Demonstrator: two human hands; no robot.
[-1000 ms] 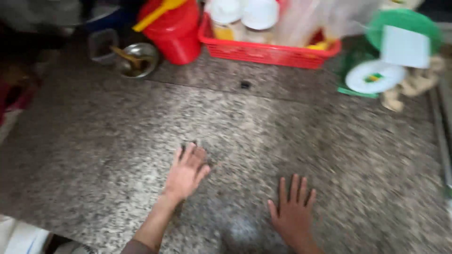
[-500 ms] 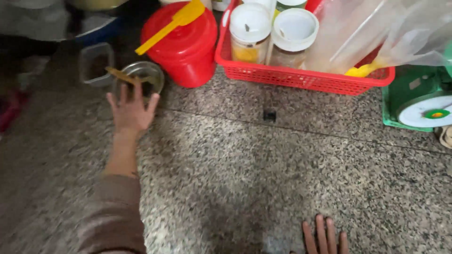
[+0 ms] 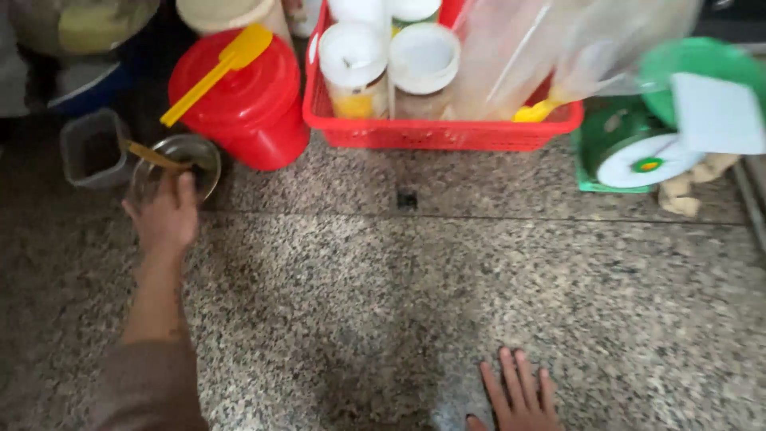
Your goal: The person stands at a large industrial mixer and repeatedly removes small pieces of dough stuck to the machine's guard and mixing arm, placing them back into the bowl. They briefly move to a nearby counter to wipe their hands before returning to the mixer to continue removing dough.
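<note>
Place: a kitchen or food stall counter.
Surface: speckled granite worktop [image 3: 447, 279].
Signs: red basket [image 3: 431, 132] with white-lidded jars [image 3: 355, 68], green kitchen scale [image 3: 638, 156], red lidded container [image 3: 243, 100], small metal bowl [image 3: 179, 164].

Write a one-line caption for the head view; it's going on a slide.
Left hand reaches a small metal bowl beside a red lidded bucket; right hand rests flat on the granite counter.

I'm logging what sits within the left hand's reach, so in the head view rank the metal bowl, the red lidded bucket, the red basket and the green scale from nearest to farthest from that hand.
From the left hand:
1. Metal bowl, under the fingertips, at far left.
2. Red lidded bucket, just right of the bowl.
3. Red basket, top middle, holding jars.
4. Green scale, far right.
</note>
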